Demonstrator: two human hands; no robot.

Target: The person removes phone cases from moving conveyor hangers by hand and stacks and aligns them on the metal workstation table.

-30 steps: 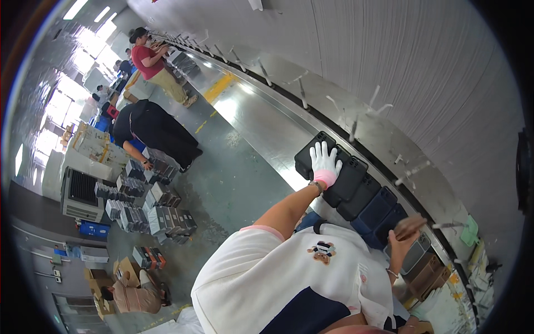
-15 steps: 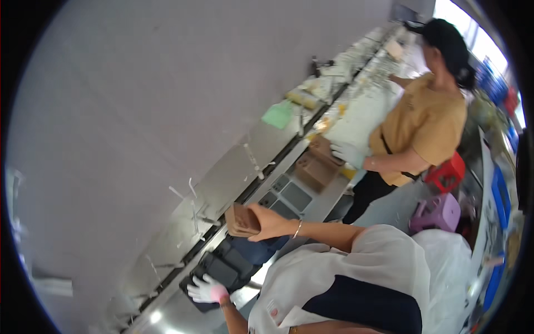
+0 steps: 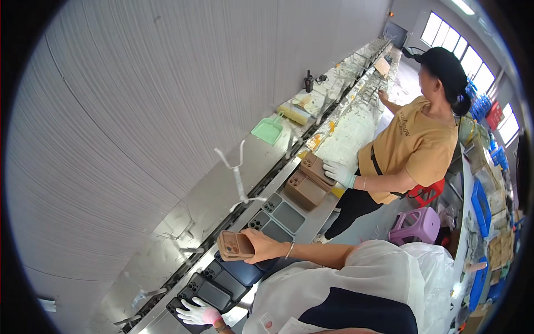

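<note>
In my bare right hand (image 3: 266, 246) is a small stack of brown phone cases (image 3: 236, 244), held above the bench, with their camera cutouts showing. My left hand (image 3: 196, 313), in a white and pink glove, lies with fingers spread over dark phone cases (image 3: 177, 309) at the near end of the row. Beside it, black phone cases (image 3: 213, 295) lie on the bench. Dark blue cases (image 3: 239, 268) sit below my right hand, and grey cases (image 3: 288, 216) lie farther along. Beyond them stand stacks of brown phone cases (image 3: 303, 191).
A co-worker in a yellow shirt (image 3: 411, 139) stands to the right, one gloved hand (image 3: 339, 173) at the brown stacks. Along the wall side are a pale forked fixture (image 3: 239, 175), a green dustpan (image 3: 268, 129) and a walkie-talkie (image 3: 308, 82). A purple stool (image 3: 414, 225) stands behind.
The view has shifted and sharpened. The brown cases in my right hand have turned, showing more of their camera cutouts. My left hand sits lower in the picture, still spread over dark cases.
</note>
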